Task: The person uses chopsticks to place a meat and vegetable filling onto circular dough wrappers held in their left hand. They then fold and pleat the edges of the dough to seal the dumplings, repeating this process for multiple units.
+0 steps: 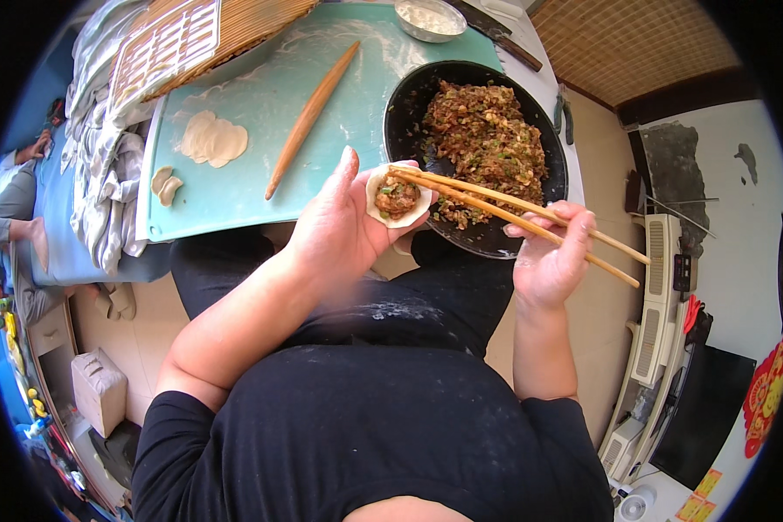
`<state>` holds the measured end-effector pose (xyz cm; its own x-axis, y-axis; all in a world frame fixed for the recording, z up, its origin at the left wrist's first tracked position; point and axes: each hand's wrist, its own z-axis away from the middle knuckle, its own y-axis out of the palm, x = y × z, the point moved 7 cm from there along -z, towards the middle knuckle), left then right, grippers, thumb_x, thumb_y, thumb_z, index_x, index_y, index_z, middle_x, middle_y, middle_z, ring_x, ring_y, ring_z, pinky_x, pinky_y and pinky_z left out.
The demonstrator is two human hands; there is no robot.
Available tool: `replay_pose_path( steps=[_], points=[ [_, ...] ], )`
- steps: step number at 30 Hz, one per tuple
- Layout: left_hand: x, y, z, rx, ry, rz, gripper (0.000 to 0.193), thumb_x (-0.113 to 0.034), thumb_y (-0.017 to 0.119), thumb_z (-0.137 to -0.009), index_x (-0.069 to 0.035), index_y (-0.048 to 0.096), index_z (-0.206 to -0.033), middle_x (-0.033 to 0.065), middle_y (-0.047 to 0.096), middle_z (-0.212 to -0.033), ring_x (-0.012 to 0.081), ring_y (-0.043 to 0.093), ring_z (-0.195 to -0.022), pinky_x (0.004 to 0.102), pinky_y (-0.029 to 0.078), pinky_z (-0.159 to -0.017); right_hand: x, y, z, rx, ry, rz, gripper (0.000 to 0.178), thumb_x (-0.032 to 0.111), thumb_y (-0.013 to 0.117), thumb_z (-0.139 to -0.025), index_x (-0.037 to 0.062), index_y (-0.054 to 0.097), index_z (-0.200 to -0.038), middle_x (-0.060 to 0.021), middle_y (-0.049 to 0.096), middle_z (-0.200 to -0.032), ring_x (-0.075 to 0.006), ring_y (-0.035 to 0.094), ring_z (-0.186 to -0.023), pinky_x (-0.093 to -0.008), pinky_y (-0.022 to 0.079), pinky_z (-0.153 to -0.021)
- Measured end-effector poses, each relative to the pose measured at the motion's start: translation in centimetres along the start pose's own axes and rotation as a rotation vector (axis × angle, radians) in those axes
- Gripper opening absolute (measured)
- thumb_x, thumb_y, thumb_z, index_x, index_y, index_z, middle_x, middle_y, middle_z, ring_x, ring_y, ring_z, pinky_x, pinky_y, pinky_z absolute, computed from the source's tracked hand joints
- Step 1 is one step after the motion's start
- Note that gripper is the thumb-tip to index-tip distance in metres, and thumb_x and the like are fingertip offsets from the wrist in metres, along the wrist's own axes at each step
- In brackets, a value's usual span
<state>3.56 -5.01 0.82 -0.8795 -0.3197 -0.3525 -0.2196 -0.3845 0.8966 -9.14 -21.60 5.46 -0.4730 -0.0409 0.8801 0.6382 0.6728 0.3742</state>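
Note:
My left hand (339,217) is palm up, with a round dumpling wrapper (381,210) resting across its fingers. A mound of minced filling (398,198) with green bits sits in the wrapper. My right hand (552,257) grips a pair of wooden chopsticks (487,194), whose tips touch the filling near the wrapper's upper edge. Just beyond my hands stands a black pan (402,113) holding more minced filling (487,130). To the left, overlapping wrappers (213,139) and small dough pieces (165,186) lie on a floury green mat (235,196). A tapered rolling pin (311,120) lies slanted on it.
A metal bowl of flour (431,19) stands at the back, beside a dark-handled knife (520,54). A woven tray (252,26) with a white rack covers the far left. Crumpled striped cloth (109,191) hangs beside the mat. Another person's leg and hand show at the far left.

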Motion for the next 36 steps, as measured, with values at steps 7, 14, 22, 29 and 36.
replay_pose_path(
  steps=[7,14,22,29,36],
  points=[
    [-0.4,0.1,0.0,-0.006,0.024,0.029,0.064,-0.046,0.015,-0.098,0.006,0.039,-0.127,0.0229,0.048,-0.125,0.0306,0.049,-0.116,0.0390,0.040,-0.101,-0.5,-1.0,0.1,-0.047,0.041,-0.100,0.032,0.031,0.035,-0.097,0.0049,0.053,-0.090,-0.0074,0.056,-0.070,-0.0202,0.061,-0.067,-0.0370,0.056,-0.054],
    [-0.5,0.0,-0.1,0.058,0.019,0.122,0.064,-0.046,0.016,-0.097,0.007,0.038,-0.127,0.0244,0.046,-0.126,0.0302,0.048,-0.117,0.0399,0.041,-0.100,0.1,-0.4,0.7,-0.008,0.009,-0.121,0.033,0.032,0.036,-0.097,0.0045,0.052,-0.090,-0.0076,0.055,-0.069,-0.0216,0.059,-0.062,-0.0382,0.054,-0.051],
    [0.5,-0.2,0.1,0.064,-0.116,0.036,0.067,-0.050,0.019,-0.096,0.005,0.038,-0.128,0.0232,0.046,-0.127,0.0284,0.050,-0.115,0.0394,0.043,-0.098,0.4,-0.4,-1.1,0.138,0.106,-0.103,0.033,0.029,0.035,-0.098,0.0040,0.053,-0.087,-0.0083,0.054,-0.066,-0.0211,0.057,-0.056,-0.0347,0.053,-0.049],
    [0.8,-0.6,0.2,0.016,-0.116,-0.035,0.067,-0.051,0.019,-0.096,0.005,0.040,-0.127,0.0225,0.048,-0.125,0.0275,0.050,-0.116,0.0384,0.043,-0.098,0.1,0.4,-1.7,0.187,0.112,-0.008,0.029,0.025,0.038,-0.097,0.0019,0.052,-0.085,-0.0096,0.055,-0.066,-0.0202,0.059,-0.057,-0.0361,0.055,-0.050],
    [1.1,-1.1,0.1,0.029,-0.140,-0.016,0.066,-0.050,0.020,-0.096,0.006,0.040,-0.127,0.0229,0.049,-0.123,0.0293,0.051,-0.113,0.0393,0.044,-0.097,-1.2,-1.0,-2.1,0.115,0.190,-0.081,0.032,0.028,0.038,-0.097,0.0028,0.053,-0.085,-0.0090,0.056,-0.064,-0.0208,0.059,-0.057,-0.0351,0.054,-0.049]
  ],
)
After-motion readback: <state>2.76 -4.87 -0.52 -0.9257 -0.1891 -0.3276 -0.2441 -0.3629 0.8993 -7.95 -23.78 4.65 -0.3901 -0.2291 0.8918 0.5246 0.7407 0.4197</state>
